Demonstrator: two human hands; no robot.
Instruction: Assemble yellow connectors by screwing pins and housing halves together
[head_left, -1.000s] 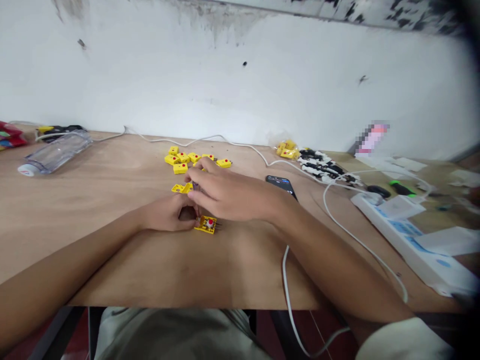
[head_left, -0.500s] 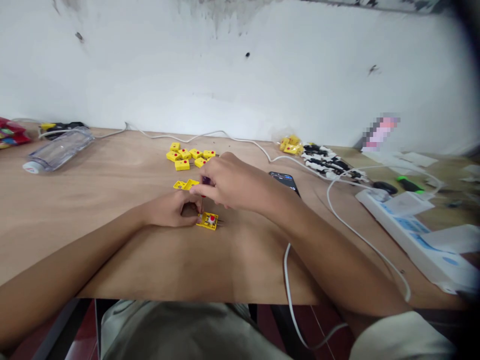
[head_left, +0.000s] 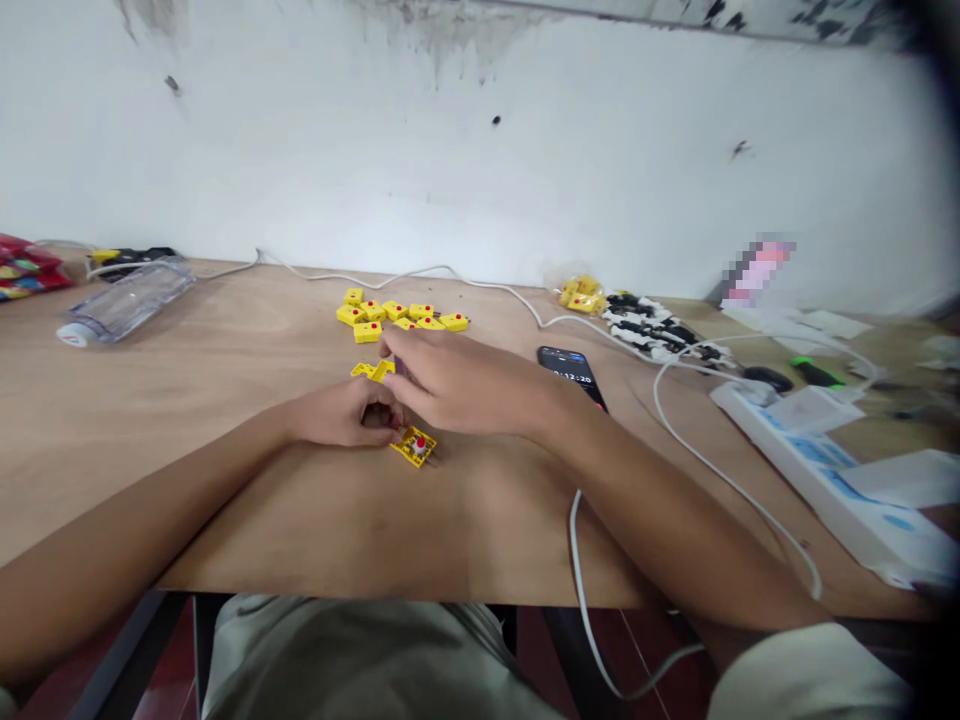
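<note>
On the tabletop in front of me lies an opened yellow plastic case (head_left: 411, 449) with a red button (head_left: 421, 442) inside and thin metal pins at its right end. The fingers of my left hand (head_left: 337, 412) pinch this case at its left end. Just above it, my right hand (head_left: 465, 382) is closed round the purple handle of a screwdriver (head_left: 398, 368), most of which is hidden by the fingers. Its tip is not clearly visible. Behind my hands lie open yellow case pieces (head_left: 364, 370), partly covered by the right hand.
Several closed yellow cases (head_left: 367, 331) with red buttons lie farther back. A phone (head_left: 571, 372) rests behind my right forearm. To the right are a white power strip (head_left: 817, 480), a looping white cable (head_left: 694, 458) and black-and-white parts (head_left: 652, 325). A clear bottle (head_left: 131, 300) lies left.
My right hand has tipped lower and shifted slightly left with the screwdriver. The yellow case has turned a little, its pin end now pointing more toward me.
</note>
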